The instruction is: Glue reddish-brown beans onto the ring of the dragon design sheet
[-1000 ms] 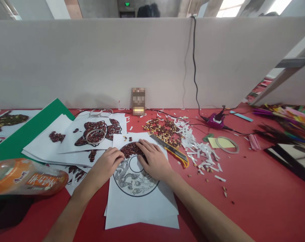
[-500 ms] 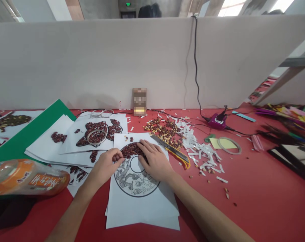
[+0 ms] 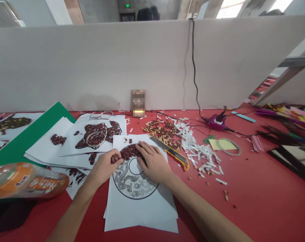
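Note:
A white sheet printed with a round dragon drawing [image 3: 134, 183] lies in front of me on the red table [image 3: 256, 198]. Dark red beans [image 3: 129, 152] cover the top arc of the circle. My left hand [image 3: 105, 165] rests at the left rim of the circle, its fingers curled around a few red beans. My right hand [image 3: 154, 162] lies flat on the paper, fingers stretched toward the bean patch and touching it.
A yellow utility knife [image 3: 173, 153] lies right of the sheet, beside a bean pile [image 3: 164, 129] and white paper scraps [image 3: 198, 149]. More bean pictures [image 3: 97, 133] and a green sheet [image 3: 28, 134] are at left, an orange bag [image 3: 26, 183] at near left. A tape ring [image 3: 228, 147] and purple device [image 3: 216, 121] sit at right.
My left hand has drawn back slightly from the bean patch and curled its fingers over a few beans. The right hand has stayed in place.

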`<state>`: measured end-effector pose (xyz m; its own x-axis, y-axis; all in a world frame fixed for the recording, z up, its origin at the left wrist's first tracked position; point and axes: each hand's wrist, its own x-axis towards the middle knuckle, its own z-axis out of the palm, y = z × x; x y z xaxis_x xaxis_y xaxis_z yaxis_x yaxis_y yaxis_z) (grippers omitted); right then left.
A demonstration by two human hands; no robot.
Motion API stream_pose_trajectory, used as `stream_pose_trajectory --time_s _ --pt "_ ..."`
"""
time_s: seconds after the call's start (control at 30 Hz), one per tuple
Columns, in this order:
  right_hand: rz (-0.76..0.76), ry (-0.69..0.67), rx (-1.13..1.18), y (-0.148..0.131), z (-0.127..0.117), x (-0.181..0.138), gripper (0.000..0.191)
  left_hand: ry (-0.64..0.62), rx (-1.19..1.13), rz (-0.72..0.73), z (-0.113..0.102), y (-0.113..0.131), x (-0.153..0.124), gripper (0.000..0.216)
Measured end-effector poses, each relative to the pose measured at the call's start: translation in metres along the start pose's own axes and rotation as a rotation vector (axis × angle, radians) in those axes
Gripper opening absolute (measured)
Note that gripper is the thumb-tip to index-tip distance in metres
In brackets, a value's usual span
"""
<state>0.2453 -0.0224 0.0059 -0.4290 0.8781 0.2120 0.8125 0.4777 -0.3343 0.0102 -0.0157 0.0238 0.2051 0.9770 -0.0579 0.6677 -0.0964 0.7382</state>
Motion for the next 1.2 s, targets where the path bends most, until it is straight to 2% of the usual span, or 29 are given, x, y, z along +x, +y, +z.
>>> stream_pose_trajectory --time_s 0.3,0.57,0.73,0.87,0.93,1.0,1.07,1.2 --pt "0.003 0.012 -0.001 -0.002 -0.002 -0.001 0.050 -0.002 -0.026 0.010 0.001 -0.007 0.002 0.020" --pt "0.008 -0.005 -0.006 -0.002 -0.003 -0.002 0.051 -0.002 -0.078 -0.021 0.001 -0.002 0.005 0.023" --pt "0.013 0.000 -0.001 -0.002 -0.002 -0.001 0.051 0.004 -0.147 -0.013 -0.002 -0.011 0.006 0.025" --pt "0.021 -0.006 -0.001 -0.002 -0.003 -0.001 0.051 0.089 -0.235 0.037 -0.009 -0.014 0.011 0.026" --pt "0.025 -0.010 0.002 -0.002 -0.004 0.000 0.051 0.139 -0.137 0.101 -0.012 -0.008 0.022 0.024" --pt "0.022 -0.015 0.004 -0.002 -0.005 0.000 0.051 0.149 0.035 0.234 -0.012 0.002 0.038 0.023" --pt "0.019 -0.016 0.002 -0.002 -0.005 -0.001 0.051 0.086 0.176 0.329 -0.010 0.009 0.057 0.026" --pt "0.016 -0.013 -0.003 -0.001 -0.004 0.000 0.051 -0.049 0.386 0.359 -0.006 0.012 0.086 0.021"
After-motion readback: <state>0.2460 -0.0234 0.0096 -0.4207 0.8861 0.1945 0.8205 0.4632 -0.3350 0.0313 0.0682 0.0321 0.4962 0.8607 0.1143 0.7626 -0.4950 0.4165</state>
